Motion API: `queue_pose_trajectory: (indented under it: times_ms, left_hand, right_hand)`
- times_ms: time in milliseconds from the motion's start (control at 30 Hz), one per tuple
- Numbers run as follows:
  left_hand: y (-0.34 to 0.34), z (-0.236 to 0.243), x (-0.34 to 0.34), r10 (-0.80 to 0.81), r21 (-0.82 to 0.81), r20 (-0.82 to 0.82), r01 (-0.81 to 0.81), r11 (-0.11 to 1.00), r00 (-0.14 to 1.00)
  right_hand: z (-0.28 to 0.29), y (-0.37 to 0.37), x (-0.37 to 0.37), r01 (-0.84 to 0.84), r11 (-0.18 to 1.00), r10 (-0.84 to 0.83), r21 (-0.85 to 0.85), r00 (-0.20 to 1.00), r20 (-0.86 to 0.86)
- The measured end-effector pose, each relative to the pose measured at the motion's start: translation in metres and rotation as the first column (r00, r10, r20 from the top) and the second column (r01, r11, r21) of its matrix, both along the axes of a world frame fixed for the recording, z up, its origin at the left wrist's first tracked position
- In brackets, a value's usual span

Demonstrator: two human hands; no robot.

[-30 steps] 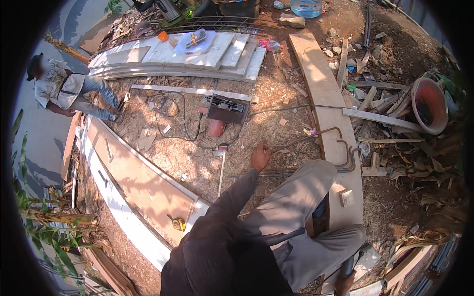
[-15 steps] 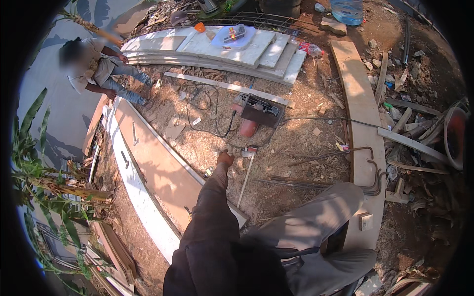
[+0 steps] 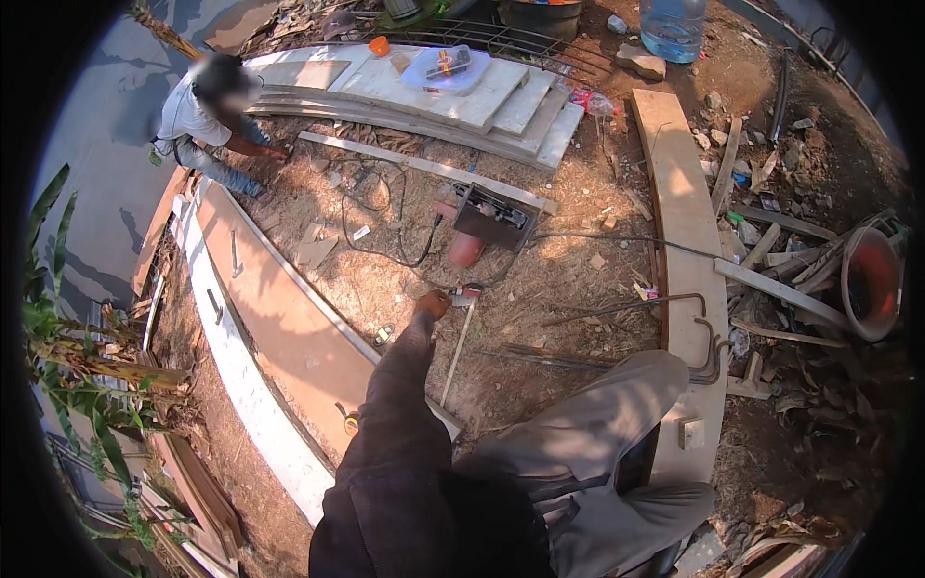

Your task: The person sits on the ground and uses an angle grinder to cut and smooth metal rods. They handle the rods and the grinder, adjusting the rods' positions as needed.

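Observation:
My left hand [image 3: 433,304] reaches out on a dark-sleeved arm over sawdust-covered ground. Its fingers look curled, and it sits right beside the head of a hammer [image 3: 457,342] that lies on the ground, wooden handle pointing toward me. Whether the hand grips the hammer is not clear. A circular saw [image 3: 487,217] with a red part and a black cable rests just beyond. My grey-trousered leg [image 3: 588,433] stretches to the right. My right hand is out of sight.
Another person [image 3: 207,120] crouches at the far left by a long curved wooden form [image 3: 279,318]. Stacked planks [image 3: 501,101] lie at the back with a water bottle [image 3: 672,24]; a long plank [image 3: 679,212], bent steel bars [image 3: 703,328] and scrap wood are on the right.
My arm has swung from the right of the hammer to its left side, ending beside its head. The hammer stays on the ground. The view has shifted.

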State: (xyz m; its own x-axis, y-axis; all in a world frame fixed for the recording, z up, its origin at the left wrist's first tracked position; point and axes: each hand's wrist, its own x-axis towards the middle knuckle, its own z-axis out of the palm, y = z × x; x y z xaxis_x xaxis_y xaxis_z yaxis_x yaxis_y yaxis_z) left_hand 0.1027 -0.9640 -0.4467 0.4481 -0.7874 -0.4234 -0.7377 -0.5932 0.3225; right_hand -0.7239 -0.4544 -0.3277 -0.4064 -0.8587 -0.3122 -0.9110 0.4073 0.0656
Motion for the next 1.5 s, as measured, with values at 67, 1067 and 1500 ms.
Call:
queue_pose_trajectory:
  times_ms: [67,1067,1500]
  left_hand:
    - [0.007,-0.001,-0.006,0.013,0.021,-0.04,-0.012,1.0,0.999]
    - [0.165,0.02,0.022,0.126,-0.106,-0.176,-0.146,0.984,0.976]
    - [0.21,0.082,0.04,0.43,-0.126,-0.215,-0.461,0.878,0.877]
  right_hand:
    - [-0.002,-0.003,-0.001,0.089,0.996,-0.088,-0.022,0.995,0.04]
    - [-0.043,0.018,-0.001,0.264,0.945,-0.232,-0.193,0.957,0.177]
    - [-0.037,0.026,-0.014,0.4,0.915,-0.361,-0.061,0.874,0.325]
